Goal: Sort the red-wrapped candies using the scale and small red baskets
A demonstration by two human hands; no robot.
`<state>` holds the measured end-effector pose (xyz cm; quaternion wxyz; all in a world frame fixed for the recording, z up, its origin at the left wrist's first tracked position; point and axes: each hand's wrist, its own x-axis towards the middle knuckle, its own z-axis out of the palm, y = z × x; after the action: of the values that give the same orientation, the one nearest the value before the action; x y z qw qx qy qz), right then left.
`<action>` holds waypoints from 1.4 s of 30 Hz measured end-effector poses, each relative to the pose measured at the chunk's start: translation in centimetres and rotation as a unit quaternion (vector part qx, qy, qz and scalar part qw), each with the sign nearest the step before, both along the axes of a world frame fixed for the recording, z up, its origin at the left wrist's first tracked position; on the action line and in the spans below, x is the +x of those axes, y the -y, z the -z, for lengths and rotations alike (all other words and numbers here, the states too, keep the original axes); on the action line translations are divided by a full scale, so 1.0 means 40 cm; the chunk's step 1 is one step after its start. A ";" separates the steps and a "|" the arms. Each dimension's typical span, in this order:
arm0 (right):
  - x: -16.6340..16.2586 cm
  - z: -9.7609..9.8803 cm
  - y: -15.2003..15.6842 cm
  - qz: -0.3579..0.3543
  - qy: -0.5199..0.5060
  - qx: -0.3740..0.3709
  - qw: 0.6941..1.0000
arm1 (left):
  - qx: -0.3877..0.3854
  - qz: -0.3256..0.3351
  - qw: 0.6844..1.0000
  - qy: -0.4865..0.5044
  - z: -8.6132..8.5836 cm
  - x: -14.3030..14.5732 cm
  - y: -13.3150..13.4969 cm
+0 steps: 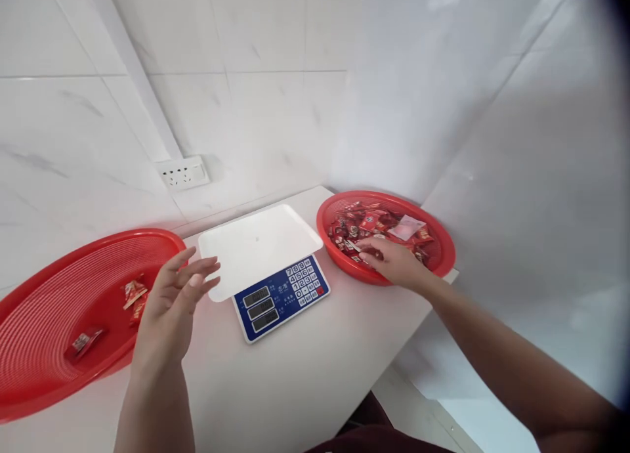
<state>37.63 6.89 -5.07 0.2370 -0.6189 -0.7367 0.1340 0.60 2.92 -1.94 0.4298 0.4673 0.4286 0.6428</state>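
My left hand (pixel 173 302) hovers open, fingers spread, over the right rim of a large red basket (pixel 59 295) that holds a few red wrapped candies (pixel 134 294). My right hand (pixel 394 261) reaches into a smaller red basket (pixel 438 233) piled with several red wrapped candies (pixel 361 223); its fingers rest among the wrappers and I cannot make out whether they grip one. Between the baskets stands a digital scale (pixel 280 295) with a blue keypad front and a bare white weighing tray (pixel 258 246).
The white table (pixel 295 387) ends in an edge at the lower right, with a drop beyond. White tiled walls close in behind and to the right. A wall socket (pixel 183 172) sits above the scale.
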 end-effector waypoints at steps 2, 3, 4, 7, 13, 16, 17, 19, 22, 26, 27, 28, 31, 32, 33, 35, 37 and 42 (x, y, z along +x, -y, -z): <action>0.032 -0.003 -0.040 -0.021 0.054 -0.065 0.996 | -0.094 0.032 0.987 0.127 0.025 -0.031 -0.036; 0.040 -0.002 -0.060 -0.039 0.078 -0.100 0.991 | -0.130 0.023 0.973 0.188 0.038 -0.046 -0.052; 0.043 0.000 -0.081 -0.055 0.097 -0.129 0.985 | -0.154 0.004 0.959 0.238 0.050 -0.059 -0.066; 0.028 0.012 -0.143 -0.065 0.123 -0.180 0.974 | -0.166 -0.039 0.933 0.318 0.072 -0.086 -0.085; -0.021 0.057 -0.248 -0.052 0.141 -0.243 0.958 | -0.187 -0.096 0.930 0.301 0.070 -0.082 -0.079; -0.021 0.072 -0.273 -0.056 0.146 -0.264 0.952 | -0.174 -0.160 0.921 0.308 0.063 -0.088 -0.077; -0.019 0.075 -0.276 -0.058 0.146 -0.266 0.951 | -0.163 -0.187 0.916 0.315 0.061 -0.095 -0.077; -0.019 0.082 -0.275 -0.057 0.145 -0.262 0.952 | -0.141 -0.245 0.901 0.329 0.057 -0.115 -0.073; -0.026 0.096 -0.263 -0.038 0.143 -0.239 0.960 | -0.117 -0.309 0.879 0.343 0.049 -0.147 -0.065; -0.027 0.108 -0.253 -0.004 0.130 -0.199 0.971 | -0.104 -0.319 0.866 0.371 0.034 -0.163 -0.050; -0.021 0.106 -0.254 0.003 0.124 -0.189 0.974 | -0.103 -0.316 0.864 0.378 0.031 -0.162 -0.047; -0.013 0.101 -0.256 0.009 0.117 -0.180 0.977 | -0.103 -0.311 0.864 0.383 0.028 -0.159 -0.044; 0.023 0.079 -0.263 0.032 0.089 -0.152 0.984 | -0.107 -0.275 0.877 0.380 0.025 -0.148 -0.040; 0.037 0.069 -0.264 0.043 0.078 -0.143 0.986 | -0.107 -0.261 0.883 0.375 0.025 -0.144 -0.039; 0.051 0.059 -0.265 0.055 0.065 -0.133 0.987 | -0.106 -0.249 0.889 0.369 0.025 -0.141 -0.039; 0.076 0.040 -0.261 0.079 0.035 -0.116 0.990 | -0.102 -0.238 0.897 0.359 0.024 -0.135 -0.039; 0.093 0.022 -0.252 0.093 0.003 -0.104 0.990 | -0.102 -0.234 0.898 0.358 0.021 -0.128 -0.038; 0.102 -0.003 -0.228 0.108 -0.063 -0.092 0.988 | -0.107 -0.210 0.904 0.356 0.012 -0.112 -0.035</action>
<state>41.71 16.00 -4.96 0.2386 -0.7045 -0.6333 0.2136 -3.87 4.33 -2.42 0.4565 0.0575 0.4013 0.7920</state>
